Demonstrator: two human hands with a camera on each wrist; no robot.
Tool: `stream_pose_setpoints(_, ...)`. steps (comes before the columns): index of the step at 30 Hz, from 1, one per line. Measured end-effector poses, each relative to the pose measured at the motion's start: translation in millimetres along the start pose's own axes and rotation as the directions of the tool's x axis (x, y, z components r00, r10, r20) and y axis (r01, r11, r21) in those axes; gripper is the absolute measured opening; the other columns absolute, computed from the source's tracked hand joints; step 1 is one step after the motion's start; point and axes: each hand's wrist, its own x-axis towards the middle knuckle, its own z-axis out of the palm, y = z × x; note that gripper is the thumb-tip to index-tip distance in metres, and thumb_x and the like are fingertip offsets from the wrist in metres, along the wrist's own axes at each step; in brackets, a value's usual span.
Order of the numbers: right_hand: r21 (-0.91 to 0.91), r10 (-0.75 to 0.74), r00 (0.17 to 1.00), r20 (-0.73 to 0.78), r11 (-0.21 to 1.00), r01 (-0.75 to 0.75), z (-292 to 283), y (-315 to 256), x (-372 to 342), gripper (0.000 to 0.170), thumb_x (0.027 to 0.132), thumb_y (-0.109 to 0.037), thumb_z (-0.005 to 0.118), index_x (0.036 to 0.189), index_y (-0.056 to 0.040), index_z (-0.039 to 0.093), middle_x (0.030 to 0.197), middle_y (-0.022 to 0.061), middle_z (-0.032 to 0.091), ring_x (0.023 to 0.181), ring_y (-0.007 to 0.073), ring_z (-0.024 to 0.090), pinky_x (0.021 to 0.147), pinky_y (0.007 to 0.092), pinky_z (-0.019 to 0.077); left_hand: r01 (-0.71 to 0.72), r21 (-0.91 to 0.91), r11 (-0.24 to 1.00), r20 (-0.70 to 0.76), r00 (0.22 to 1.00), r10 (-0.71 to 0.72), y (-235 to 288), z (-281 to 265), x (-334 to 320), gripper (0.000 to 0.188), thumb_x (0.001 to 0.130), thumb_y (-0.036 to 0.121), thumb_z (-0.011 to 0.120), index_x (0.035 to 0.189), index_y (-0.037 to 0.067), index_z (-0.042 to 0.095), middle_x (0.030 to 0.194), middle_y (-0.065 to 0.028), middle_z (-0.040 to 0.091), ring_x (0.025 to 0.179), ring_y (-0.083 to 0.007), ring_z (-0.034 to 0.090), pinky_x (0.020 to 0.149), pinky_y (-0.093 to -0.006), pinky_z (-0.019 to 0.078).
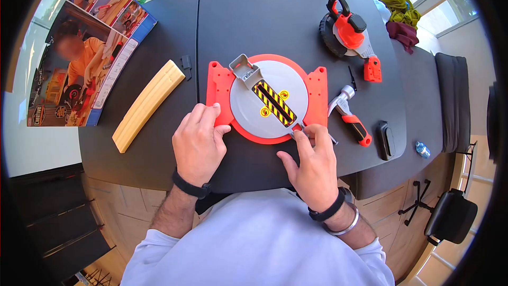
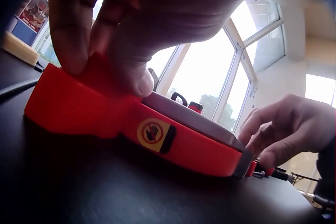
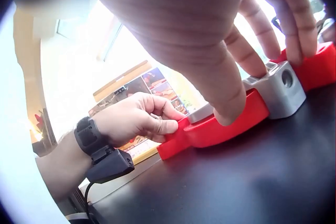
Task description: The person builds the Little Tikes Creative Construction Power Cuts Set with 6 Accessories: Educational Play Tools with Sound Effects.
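Red plastic base [image 1: 318,96], topped by a round grey turntable [image 1: 290,77]; lies flat on a black table [image 1: 259,21], directly in front of the person and near the table's front edge. Long axis: left to right across the person, one red wing at either end. Turntable set askew to that axis: its yellow-and-black striped strip [image 1: 274,103] runs diagonally, from a raised grey bracket [image 1: 245,71] at far left to a grey block [image 3: 283,91] at near right. Two round yellow stickers flank the strip.

Left hand [image 1: 198,143]: thumb and fingers clamped on the near end of the left wing. Right hand [image 1: 316,172]: fingers bent, fingertips on the grey block, thumb spread apart from them beside the red rim. Dark strap on each wrist; metal bracelet on the right.

To the person's left: length of pale wood [image 1: 148,105], slanted, small dark part [image 1: 186,67] near its far end; outermost, large picture-printed box [image 1: 95,47].

To the right: claw hammer [image 1: 359,130], handle toward near right; black case [image 1: 387,140]; farther back, toy circular saw [image 1: 350,34] in red, grey and black. Past the table, olive and maroon cloths [image 1: 400,13] and a small bottle [image 1: 422,149].
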Motion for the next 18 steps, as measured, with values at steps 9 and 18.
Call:
stream_pose_setpoints(9,0.134,0.104,0.994,-0.028,0.986,-0.1,6,10,10,0.05,0.079,-0.011,0.095,0.117,0.0002,0.063,0.114,0.0188,0.05,0.098,0.0358,0.06,0.082,0.0454,0.0541,0.024,-0.001,1.0,0.011,1.0,-0.024,3,1,-1,0.03,0.083,0.005,0.086,0.107,-0.001,0.069,0.095,-0.0148,0.064,0.088,-0.0373,0.068,0.074,-0.0457,0.0551)
stream_pose_setpoints(18,0.12,0.104,0.992,-0.069,0.988,-0.095,10,11,13,0.054,0.077,-0.011,0.096,0.112,-0.0027,0.056,0.11,0.0183,0.047,0.092,0.0367,0.06,0.077,0.046,0.0549,0.019,-0.014,1.0,0.027,0.999,-0.018,0,2,-1,0.028,0.085,0.005,0.084,0.105,-0.001,0.066,0.096,-0.0148,0.064,0.092,-0.0385,0.067,0.077,-0.0469,0.0545)
